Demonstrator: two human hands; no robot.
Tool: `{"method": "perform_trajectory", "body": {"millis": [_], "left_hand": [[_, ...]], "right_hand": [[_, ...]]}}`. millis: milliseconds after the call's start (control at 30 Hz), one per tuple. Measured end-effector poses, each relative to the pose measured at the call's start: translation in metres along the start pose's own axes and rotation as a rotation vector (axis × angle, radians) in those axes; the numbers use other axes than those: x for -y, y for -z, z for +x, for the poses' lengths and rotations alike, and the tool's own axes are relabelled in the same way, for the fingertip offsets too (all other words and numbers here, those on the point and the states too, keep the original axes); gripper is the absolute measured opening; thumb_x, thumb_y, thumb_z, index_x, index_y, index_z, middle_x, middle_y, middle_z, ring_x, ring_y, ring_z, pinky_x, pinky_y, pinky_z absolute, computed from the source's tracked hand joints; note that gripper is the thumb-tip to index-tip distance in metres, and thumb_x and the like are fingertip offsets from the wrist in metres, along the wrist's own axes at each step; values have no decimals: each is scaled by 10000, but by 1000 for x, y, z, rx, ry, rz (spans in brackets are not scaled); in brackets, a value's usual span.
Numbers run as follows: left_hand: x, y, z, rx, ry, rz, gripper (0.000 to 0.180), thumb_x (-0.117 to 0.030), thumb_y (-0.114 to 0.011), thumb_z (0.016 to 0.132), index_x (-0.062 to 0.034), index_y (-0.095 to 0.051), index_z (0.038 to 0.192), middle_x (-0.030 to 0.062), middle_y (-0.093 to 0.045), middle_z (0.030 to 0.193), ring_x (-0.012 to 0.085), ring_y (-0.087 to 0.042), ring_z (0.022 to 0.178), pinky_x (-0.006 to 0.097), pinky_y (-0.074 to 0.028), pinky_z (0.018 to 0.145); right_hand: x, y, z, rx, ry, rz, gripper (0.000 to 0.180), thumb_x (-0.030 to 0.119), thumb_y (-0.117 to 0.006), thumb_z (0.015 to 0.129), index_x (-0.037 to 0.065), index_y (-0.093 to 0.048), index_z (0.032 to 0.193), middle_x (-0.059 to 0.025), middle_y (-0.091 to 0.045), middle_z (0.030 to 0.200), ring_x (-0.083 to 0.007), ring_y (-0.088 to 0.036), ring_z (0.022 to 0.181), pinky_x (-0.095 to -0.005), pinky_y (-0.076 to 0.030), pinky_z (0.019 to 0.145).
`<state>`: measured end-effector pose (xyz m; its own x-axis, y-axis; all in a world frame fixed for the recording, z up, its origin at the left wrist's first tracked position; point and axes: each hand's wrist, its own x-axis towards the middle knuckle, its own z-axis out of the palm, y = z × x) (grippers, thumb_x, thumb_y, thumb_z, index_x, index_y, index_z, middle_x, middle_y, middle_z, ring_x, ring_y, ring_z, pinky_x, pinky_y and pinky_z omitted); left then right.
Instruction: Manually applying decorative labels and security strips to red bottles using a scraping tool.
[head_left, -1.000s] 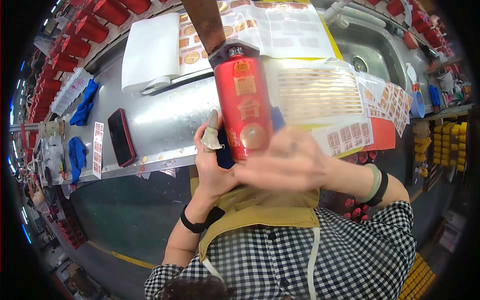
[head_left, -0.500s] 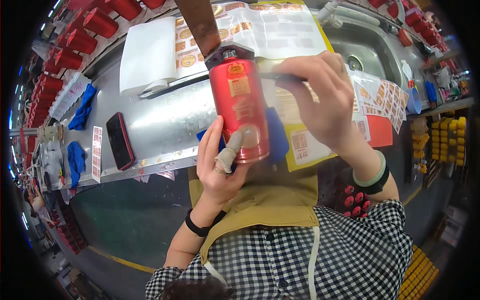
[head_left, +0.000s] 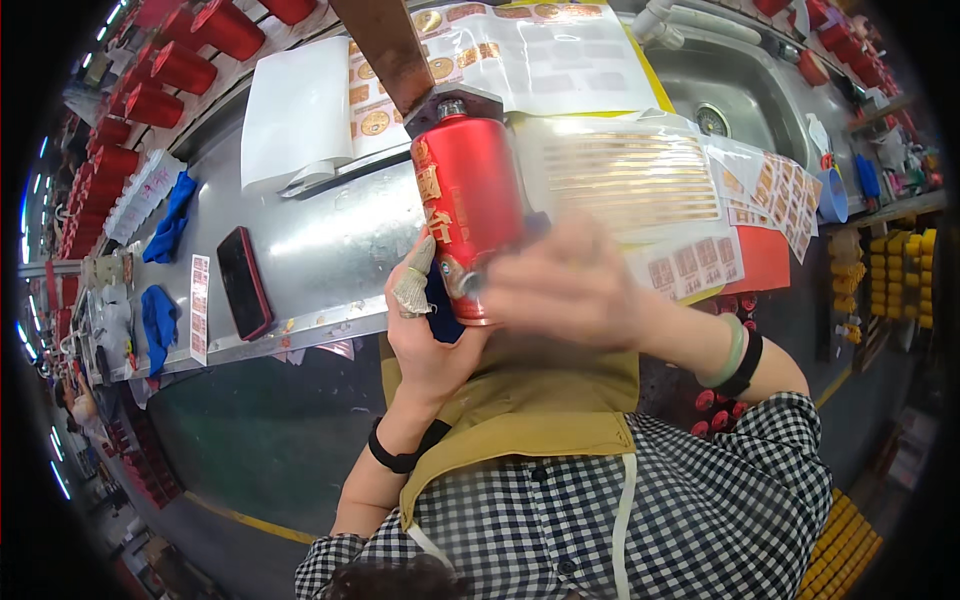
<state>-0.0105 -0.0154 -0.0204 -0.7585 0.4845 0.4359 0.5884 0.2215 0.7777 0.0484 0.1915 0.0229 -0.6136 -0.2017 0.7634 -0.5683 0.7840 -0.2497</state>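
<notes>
Left hand grips the red bottle over the table; blurred right hand presses its near side, fingers' closure unclear. A crooked label is likely if the bottle slips.

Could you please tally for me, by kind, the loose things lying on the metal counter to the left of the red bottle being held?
Blue cloths: 2, one upper, one lower
Dark phone: 1
Narrow label strip: 1
White paper roll: 1
Total: 5

The left hand holds the red bottle; the blurred right hand is at its base.
</notes>
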Motion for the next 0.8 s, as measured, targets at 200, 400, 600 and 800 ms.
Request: {"method": "perform_trajectory", "body": {"millis": [200,400,600,800], "left_hand": [[-3,3,2,25,2,56,932,-118,-941,708,52,-480,1501,223,-603,1390,366,-599,1250,423,-489,1055],[4,7,-1,70,5,28,956,-73,-914,717,57,-431,1532,228,-592,1411,365,-607,1268,415,-470,1085],[-9,-3,4,-52,160,-69,1012,-165,-971,678,45,-446,1518,203,-576,1469,335,-565,1339,426,-433,1130],[-2,3,1,18,156,15,838,-165,-930,710,30,-555,1433,177,-660,1357,389,-558,1323,473,-416,1146]], "right_hand": [[-34,12,24,-54,-139,-204,196,155,-714,798,194,-724,990,65,-682,913,-181,-548,791,-344,-442,738],[7,11,14,49,-51,47,274,129,-689,753,208,-728,1013,77,-624,924,-179,-517,761,-323,-471,765],[11,7,-10,46,-23,93,312,89,-727,728,198,-747,1019,87,-654,994,-149,-547,810,-327,-493,793],[-11,21,2,11,-129,-130,284,136,-722,771,195,-770,1045,94,-735,1056,-144,-587,835,-329,-449,774]]}}
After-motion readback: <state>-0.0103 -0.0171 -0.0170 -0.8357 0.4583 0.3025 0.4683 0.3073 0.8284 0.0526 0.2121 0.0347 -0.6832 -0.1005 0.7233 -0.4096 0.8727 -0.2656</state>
